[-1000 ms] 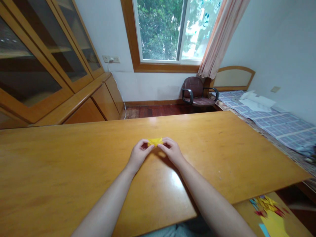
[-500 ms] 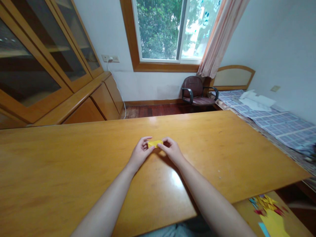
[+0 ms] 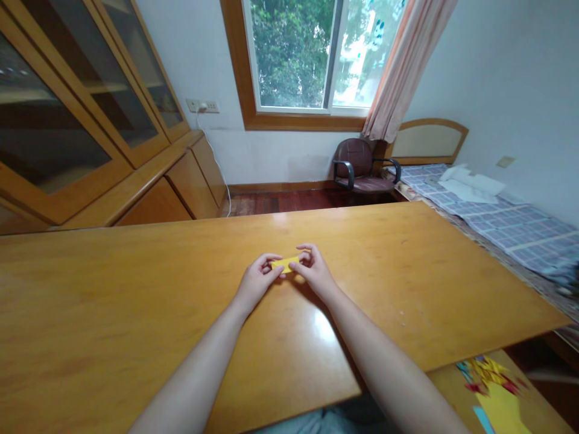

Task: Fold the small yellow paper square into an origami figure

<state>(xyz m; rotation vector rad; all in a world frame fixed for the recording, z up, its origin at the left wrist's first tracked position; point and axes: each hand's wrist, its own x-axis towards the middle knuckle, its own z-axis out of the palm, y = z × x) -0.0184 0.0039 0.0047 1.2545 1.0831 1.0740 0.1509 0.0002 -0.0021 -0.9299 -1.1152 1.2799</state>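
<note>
A small folded piece of yellow paper (image 3: 285,264) is held between both hands, just over the wooden table (image 3: 181,289). My left hand (image 3: 260,276) grips its left end, thumb pressed on the near side and fingers curled behind. At the right end, my right hand (image 3: 314,269) pinches the paper with the thumb in front, while its upper fingers stretch out to the left above it. The backs of some fingers and the far side of the paper are hidden.
Lower right, a lower surface (image 3: 452,392) carries yellow paper sheets (image 3: 502,410) and a pile of colourful folded pieces (image 3: 488,371). Beyond the table stand a maroon chair (image 3: 357,163) and a bed (image 3: 493,223). A glass-door cabinet (image 3: 113,114) lines the left.
The yellow paper now looks narrower and flatter, its edge tilted slightly. My right hand's upper fingers have lifted and stretched out; my left fingers have shifted slightly lower.
</note>
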